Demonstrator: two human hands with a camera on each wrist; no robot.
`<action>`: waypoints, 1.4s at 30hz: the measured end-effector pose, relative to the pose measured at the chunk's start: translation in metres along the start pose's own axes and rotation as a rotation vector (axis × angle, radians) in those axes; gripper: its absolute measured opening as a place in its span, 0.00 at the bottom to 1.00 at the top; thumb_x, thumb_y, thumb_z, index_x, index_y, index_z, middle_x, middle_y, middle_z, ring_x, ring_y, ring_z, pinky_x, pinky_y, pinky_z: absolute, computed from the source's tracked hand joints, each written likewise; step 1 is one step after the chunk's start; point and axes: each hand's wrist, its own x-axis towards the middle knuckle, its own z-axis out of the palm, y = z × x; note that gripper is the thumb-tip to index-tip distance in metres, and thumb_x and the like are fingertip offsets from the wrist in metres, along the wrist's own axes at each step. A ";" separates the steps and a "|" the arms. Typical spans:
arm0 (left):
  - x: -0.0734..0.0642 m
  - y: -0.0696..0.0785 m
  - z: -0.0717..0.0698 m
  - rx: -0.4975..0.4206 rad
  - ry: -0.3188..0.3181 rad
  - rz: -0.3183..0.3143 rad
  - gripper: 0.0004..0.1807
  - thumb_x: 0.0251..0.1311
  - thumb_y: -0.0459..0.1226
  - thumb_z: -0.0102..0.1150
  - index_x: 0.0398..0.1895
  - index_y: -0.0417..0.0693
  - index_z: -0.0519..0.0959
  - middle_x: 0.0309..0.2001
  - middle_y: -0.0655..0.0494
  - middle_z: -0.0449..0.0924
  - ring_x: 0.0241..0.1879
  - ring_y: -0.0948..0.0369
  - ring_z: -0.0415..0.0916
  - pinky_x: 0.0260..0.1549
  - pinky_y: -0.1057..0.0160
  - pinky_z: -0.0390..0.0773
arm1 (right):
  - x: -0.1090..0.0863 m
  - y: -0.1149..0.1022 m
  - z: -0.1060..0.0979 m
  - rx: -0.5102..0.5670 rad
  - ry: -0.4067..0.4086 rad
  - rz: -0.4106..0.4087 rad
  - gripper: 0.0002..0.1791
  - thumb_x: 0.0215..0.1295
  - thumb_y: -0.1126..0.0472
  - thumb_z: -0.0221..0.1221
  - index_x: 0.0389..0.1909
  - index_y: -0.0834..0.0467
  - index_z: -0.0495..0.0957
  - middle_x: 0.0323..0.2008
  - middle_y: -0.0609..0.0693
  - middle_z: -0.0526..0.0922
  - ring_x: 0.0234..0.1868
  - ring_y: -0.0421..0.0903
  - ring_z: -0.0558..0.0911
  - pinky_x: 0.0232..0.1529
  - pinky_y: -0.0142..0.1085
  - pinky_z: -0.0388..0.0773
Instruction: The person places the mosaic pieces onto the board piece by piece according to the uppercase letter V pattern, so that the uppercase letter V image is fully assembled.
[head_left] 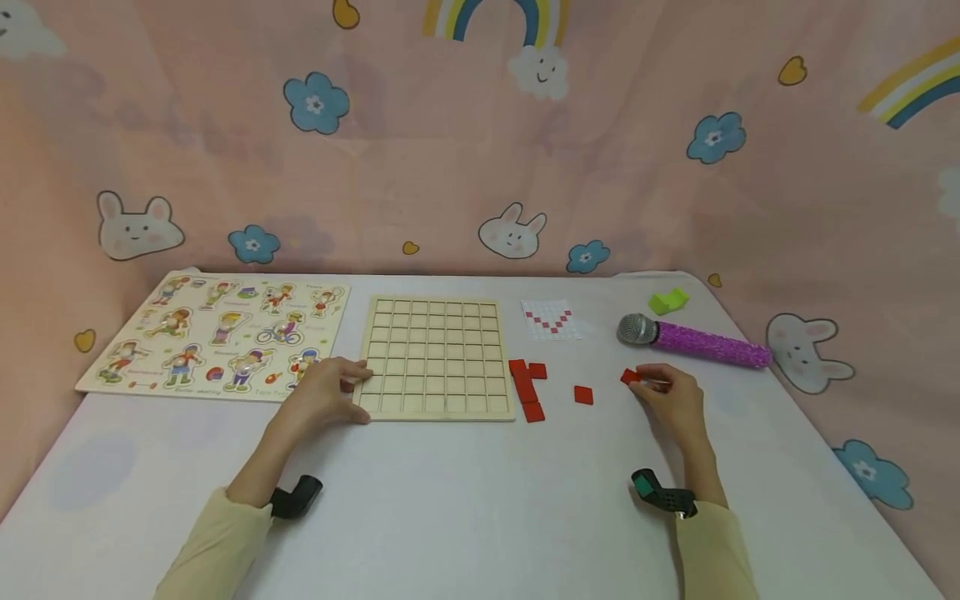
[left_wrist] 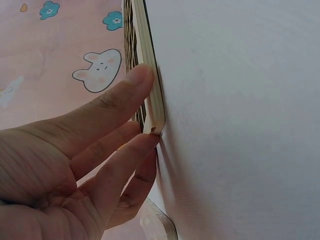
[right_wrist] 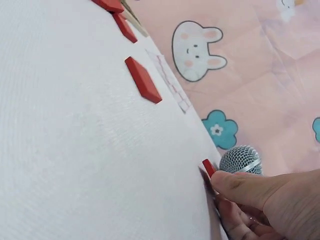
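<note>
A wooden grid board (head_left: 435, 358) with square cells, all bare, lies flat on the table. My left hand (head_left: 322, 392) grips its near left corner; in the left wrist view the thumb and fingertips pinch the board's edge (left_wrist: 156, 95). On the right, my right hand (head_left: 672, 402) pinches a small red square tile (head_left: 630, 377) between thumb and fingers, at or just above the table. Another red tile (head_left: 583, 395) lies alone between that hand and the board. Several more red tiles (head_left: 524, 383) lie against the board's right side.
A paper pattern card (head_left: 551, 320) with red squares in a V lies behind the tiles. Farther right are a purple glittery microphone (head_left: 705, 343) and a lime-green piece (head_left: 668, 301). A picture puzzle board (head_left: 202, 333) lies at the left, beside my left hand.
</note>
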 end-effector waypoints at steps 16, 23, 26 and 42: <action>-0.004 -0.001 -0.001 -0.005 -0.001 -0.044 0.35 0.33 0.28 0.78 0.52 0.33 0.79 0.58 0.38 0.74 0.41 0.52 0.73 0.37 0.60 0.72 | -0.001 -0.026 -0.002 0.278 -0.227 0.024 0.25 0.64 0.62 0.61 0.60 0.66 0.72 0.56 0.65 0.77 0.46 0.31 0.80 0.46 0.21 0.74; -0.004 -0.001 -0.001 -0.023 0.005 -0.022 0.34 0.32 0.28 0.78 0.51 0.32 0.79 0.57 0.37 0.74 0.42 0.51 0.74 0.38 0.59 0.73 | -0.006 -0.047 0.003 0.308 -0.256 -0.006 0.23 0.65 0.62 0.60 0.59 0.66 0.73 0.55 0.64 0.78 0.51 0.44 0.81 0.47 0.24 0.75; -0.004 0.000 -0.001 -0.027 0.005 -0.013 0.34 0.32 0.27 0.78 0.51 0.32 0.79 0.58 0.37 0.74 0.42 0.51 0.75 0.38 0.59 0.73 | -0.009 -0.056 0.009 0.308 -0.268 -0.019 0.23 0.65 0.60 0.60 0.58 0.65 0.74 0.54 0.63 0.79 0.52 0.49 0.81 0.48 0.26 0.76; -0.005 0.004 0.001 -0.007 0.019 0.004 0.34 0.32 0.28 0.78 0.50 0.31 0.79 0.56 0.36 0.76 0.37 0.54 0.73 0.34 0.62 0.71 | -0.010 -0.089 0.051 0.405 -0.249 -0.003 0.20 0.62 0.63 0.63 0.56 0.63 0.76 0.52 0.59 0.81 0.52 0.52 0.80 0.46 0.26 0.77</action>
